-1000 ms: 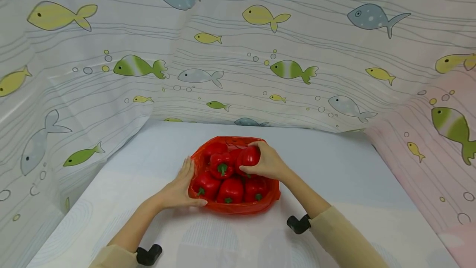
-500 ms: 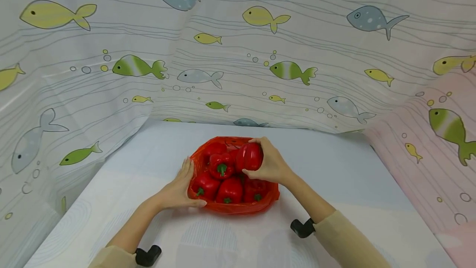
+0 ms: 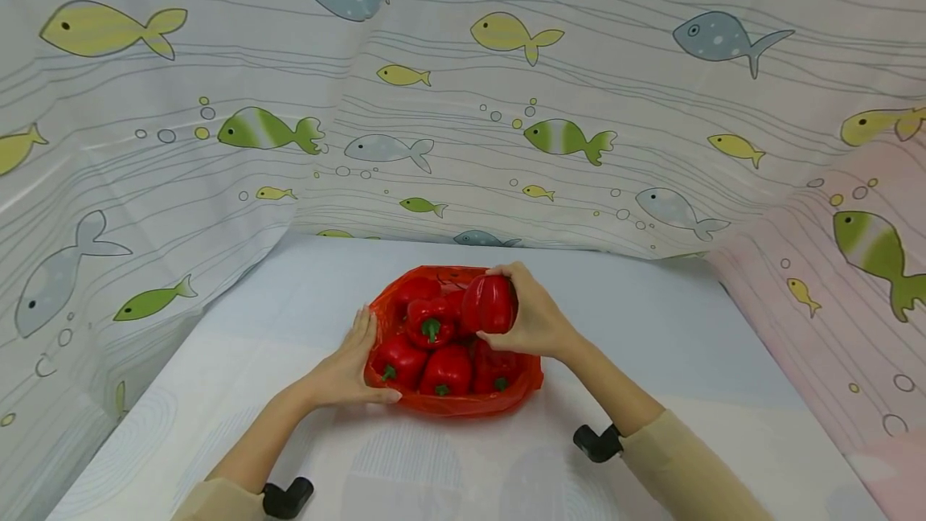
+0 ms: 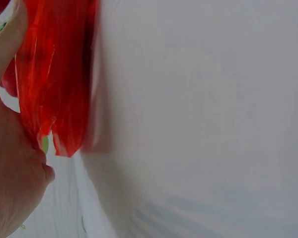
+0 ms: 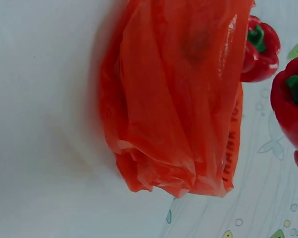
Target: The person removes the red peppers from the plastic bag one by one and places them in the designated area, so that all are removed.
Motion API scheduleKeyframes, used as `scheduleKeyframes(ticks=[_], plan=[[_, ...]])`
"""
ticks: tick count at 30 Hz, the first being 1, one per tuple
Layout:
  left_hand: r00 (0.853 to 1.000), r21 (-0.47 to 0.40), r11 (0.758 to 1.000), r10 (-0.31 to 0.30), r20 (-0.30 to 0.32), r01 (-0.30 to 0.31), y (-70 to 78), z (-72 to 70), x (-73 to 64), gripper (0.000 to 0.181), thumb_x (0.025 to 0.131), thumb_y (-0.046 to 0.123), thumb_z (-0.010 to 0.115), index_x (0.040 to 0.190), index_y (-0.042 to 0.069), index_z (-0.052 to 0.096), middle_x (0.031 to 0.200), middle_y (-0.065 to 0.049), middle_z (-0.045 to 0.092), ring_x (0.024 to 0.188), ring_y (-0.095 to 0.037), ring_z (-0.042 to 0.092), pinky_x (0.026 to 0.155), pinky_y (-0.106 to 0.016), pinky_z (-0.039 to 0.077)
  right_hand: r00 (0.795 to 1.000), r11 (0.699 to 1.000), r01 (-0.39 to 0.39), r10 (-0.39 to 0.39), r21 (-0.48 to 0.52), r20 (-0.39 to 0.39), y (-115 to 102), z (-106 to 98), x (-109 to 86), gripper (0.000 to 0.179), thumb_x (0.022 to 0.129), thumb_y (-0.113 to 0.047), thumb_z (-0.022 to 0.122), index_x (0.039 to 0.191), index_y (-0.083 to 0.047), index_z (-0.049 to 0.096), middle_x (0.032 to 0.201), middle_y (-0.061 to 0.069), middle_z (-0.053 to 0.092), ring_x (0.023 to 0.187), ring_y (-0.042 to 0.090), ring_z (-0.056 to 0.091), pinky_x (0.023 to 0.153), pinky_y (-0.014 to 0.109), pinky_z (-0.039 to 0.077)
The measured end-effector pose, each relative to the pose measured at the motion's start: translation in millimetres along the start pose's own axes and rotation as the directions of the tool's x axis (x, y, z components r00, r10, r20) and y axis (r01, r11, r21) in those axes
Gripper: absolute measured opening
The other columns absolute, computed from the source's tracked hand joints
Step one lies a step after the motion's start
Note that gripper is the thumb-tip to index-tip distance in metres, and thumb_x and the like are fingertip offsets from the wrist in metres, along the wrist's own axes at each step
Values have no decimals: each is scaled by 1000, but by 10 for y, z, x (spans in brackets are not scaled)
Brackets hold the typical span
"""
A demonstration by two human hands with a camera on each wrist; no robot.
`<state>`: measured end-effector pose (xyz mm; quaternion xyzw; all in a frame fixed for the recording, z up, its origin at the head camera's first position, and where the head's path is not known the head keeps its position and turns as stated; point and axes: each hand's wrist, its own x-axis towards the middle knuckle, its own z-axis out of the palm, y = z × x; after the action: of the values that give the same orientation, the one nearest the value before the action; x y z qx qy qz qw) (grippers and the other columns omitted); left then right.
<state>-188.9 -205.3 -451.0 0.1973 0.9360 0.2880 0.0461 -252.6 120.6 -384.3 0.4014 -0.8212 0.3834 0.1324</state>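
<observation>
In the head view a red plastic bag (image 3: 477, 405) lies open on the table, filled with several red bell peppers (image 3: 447, 370). My right hand (image 3: 534, 315) grips one bell pepper (image 3: 489, 304) between thumb and fingers, above the right side of the bag. The right wrist view shows that held pepper (image 5: 293, 111) apart from the bag, its green stem visible. At the bag's left rim, my left hand (image 3: 347, 368) rests with fingers spread and straight against the plastic. The left wrist view has the left thumb (image 4: 10, 42) beside the bag's side (image 4: 64, 74).
A white table (image 3: 637, 320) with a faint pattern surrounds the bag. Behind it and at both sides hangs a curtain (image 3: 448, 103) printed with fish. Black wrist mounts (image 3: 599, 444) sit at both cuffs. Printed lettering shows inside the bag in the right wrist view.
My right hand has lifted the bell pepper slightly up and to the right from among the others, turning it a little. The left hand stays at the bag's rim.
</observation>
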Motion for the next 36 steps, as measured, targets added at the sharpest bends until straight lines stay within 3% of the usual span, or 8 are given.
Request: scheduleKeyframes(ticks=[10, 25, 36], plan=[[1000, 5, 1000, 17, 2, -17, -4, 0, 24, 131, 69, 58, 78, 147, -15, 1, 155, -30, -8, 143, -44, -4, 112, -59, 12, 999, 1000, 19, -18, 13, -34, 25, -219, -27, 79, 64, -14, 87, 126, -5, 40, 123, 6, 50, 111, 21, 54, 81, 38, 56], [1000, -3, 1000, -8, 20, 8, 6, 26, 20, 132, 69, 62, 76, 148, -13, 0, 156, -28, -10, 143, -44, -5, 111, -59, 14, 994, 1000, 12, -14, -19, -109, 57, -579, -119, 83, 63, -8, 88, 130, -4, 39, 126, 6, 51, 115, 20, 49, 81, 41, 56], [1000, -11, 1000, -6, 10, 6, 10, 25, 3, 132, 70, 59, 77, 147, -14, 0, 156, -28, -10, 143, -44, -5, 111, -60, 12, 982, 998, -51, 42, -41, -185, 44, -845, -183, 86, 60, 1, 88, 130, 0, 40, 126, 14, 50, 118, 28, 46, 79, 49, 55]])
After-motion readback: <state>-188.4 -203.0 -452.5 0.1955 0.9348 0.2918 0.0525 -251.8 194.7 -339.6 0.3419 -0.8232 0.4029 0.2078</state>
